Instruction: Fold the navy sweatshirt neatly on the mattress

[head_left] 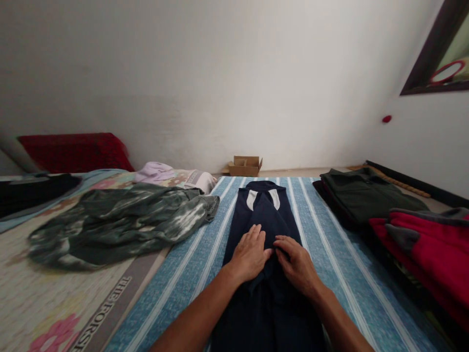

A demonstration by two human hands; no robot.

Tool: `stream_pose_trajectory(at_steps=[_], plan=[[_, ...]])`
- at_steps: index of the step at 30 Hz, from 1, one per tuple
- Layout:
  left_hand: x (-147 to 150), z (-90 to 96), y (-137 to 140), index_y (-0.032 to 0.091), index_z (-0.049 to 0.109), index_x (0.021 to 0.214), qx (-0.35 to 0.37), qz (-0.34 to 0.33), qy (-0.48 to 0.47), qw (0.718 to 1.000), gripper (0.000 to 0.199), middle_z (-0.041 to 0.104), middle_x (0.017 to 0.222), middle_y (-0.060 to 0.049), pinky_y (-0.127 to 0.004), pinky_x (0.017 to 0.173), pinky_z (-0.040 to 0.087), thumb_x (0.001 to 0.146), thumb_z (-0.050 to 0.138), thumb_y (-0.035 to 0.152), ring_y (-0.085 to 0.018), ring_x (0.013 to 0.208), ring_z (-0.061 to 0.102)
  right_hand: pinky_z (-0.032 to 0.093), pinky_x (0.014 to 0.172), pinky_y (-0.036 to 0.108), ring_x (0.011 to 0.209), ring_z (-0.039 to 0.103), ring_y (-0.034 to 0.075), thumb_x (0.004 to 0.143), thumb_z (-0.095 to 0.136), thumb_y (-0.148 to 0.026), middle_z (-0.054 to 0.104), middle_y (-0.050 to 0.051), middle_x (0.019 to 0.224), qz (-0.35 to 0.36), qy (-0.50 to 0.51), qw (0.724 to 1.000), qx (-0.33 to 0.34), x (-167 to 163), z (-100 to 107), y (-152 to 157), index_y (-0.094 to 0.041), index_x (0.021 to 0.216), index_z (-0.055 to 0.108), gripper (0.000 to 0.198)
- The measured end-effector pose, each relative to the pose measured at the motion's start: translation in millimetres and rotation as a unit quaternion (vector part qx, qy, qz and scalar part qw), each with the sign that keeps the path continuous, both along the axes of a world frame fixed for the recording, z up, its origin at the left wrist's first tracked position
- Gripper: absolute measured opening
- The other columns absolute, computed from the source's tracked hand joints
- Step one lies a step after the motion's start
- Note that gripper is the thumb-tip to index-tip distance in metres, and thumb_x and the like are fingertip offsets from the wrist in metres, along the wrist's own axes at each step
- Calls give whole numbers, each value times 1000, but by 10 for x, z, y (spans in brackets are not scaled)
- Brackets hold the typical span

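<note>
A dark navy jacket [267, 210] with two white patches near its collar lies in a long, narrow folded strip on the striped cloth. My left hand [251, 252] rests flat on its middle, fingers stretched out and thumb pointing right. Beside it, my right hand [296, 261] touches the same jacket with slightly bent fingers, thumb apart from them. The two hands nearly meet over the fabric, and neither visibly grips it. The near end of the jacket runs between my forearms and out of the frame.
The blue striped cloth [183, 288] covers the bed. Left lies a crumpled grey-green patterned garment [128, 225] on a floral sheet [32, 274]. Right are a folded dark green garment [370, 193] and red clothes [436, 244]. A cardboard box [245, 167] stands by the wall.
</note>
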State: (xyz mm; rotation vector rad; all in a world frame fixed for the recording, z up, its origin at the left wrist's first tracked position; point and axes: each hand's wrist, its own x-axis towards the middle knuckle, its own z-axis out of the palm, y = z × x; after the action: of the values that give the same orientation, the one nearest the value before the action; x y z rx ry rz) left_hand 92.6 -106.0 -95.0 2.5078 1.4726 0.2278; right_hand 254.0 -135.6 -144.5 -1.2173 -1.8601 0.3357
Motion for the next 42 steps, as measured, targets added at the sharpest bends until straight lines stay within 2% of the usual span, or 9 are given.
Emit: stream_pose_trajectory(at_steps=[6,11,19,23,26,30,33,36,42], plan=[[-56,-120,46,2,26,140,-69,27,58,996,81,12,149,-22,-51,109,15,83,37,58,-32,138,5,34,103,40,125,42,23,86,43,-21,48,12,133,-16,-109,993,-40,-78,111,389,-15,125,52,41],[-75,-187,51,4,18,143,-83,27,89,992,93,4,150,-20,-50,111,11,77,38,66,-31,138,-2,22,107,46,135,23,30,91,37,-42,30,18,145,-31,-236,963,-122,-159,54,743,-8,138,36,58],[-80,-170,57,4,17,143,-109,37,83,990,102,5,150,-20,-50,111,10,69,48,67,-32,138,0,14,109,46,137,14,28,90,22,-59,19,17,149,-63,-287,942,-161,-164,-166,786,-13,144,25,71],[-77,-3,233,4,34,137,-118,22,58,991,91,29,144,-23,-49,108,22,68,53,61,-35,134,24,14,109,46,137,14,29,90,23,-58,18,16,149,-65,-292,941,-159,-178,-135,769,-14,144,25,69],[-20,73,504,7,41,133,-80,-8,-10,997,75,40,139,-19,-42,105,30,78,44,58,-29,129,37,14,109,45,138,12,28,92,26,-51,16,15,150,-57,-296,940,-163,-180,-105,753,-13,144,24,65],[43,-68,879,5,33,137,-36,-58,-5,998,71,27,147,-18,-42,110,19,86,29,55,-25,137,20,14,109,46,138,12,27,91,26,-51,18,14,150,-60,-283,941,-173,-179,-88,745,-13,144,23,65],[14,-273,1029,6,27,140,-41,-50,36,997,73,19,149,-16,-46,110,14,88,21,57,-25,139,12,13,109,46,138,12,28,90,27,-55,18,15,150,-57,-274,943,-179,-179,-84,753,-14,143,26,68],[-32,-397,1053,9,19,143,-38,-43,48,997,76,12,151,-13,-46,110,12,88,16,61,-22,140,7,11,109,46,138,12,28,88,30,-57,17,14,150,-53,-271,944,-180,-179,-82,758,-15,143,27,69],[-24,-387,1015,11,19,144,-42,-38,54,997,75,12,152,-11,-46,111,12,88,13,61,-21,140,8,12,109,46,138,13,28,88,30,-59,19,15,149,-69,-269,943,-182,-173,-89,744,-17,143,28,69]])
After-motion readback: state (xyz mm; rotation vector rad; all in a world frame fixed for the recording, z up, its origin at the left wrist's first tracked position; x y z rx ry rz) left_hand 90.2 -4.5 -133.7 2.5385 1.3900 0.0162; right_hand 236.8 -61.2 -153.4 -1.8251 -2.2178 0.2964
